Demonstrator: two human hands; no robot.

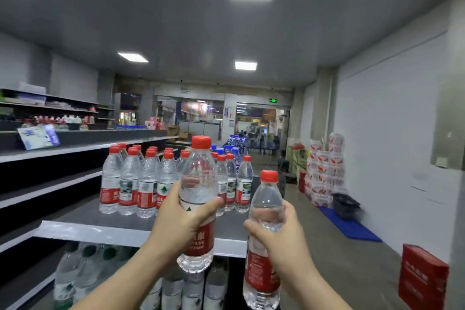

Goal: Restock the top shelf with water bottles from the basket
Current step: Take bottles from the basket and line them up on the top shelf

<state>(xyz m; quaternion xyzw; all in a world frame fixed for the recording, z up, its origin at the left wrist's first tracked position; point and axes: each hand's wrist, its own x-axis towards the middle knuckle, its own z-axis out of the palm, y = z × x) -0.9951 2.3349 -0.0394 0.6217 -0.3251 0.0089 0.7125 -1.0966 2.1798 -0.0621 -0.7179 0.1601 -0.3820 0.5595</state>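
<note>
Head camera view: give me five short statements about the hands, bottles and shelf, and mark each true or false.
1. Each hand holds a bottle. True: the left hand grips one bottle and the right hand grips another bottle.
2. Both held bottles have blue caps. False: both caps are red.
3. The top shelf already carries standing bottles. True.
4. The left hand's bottle lies flat on the shelf. False: it is held upright in the air.
5. The near front of the top shelf is packed with bottles. False: that part is bare.
</note>
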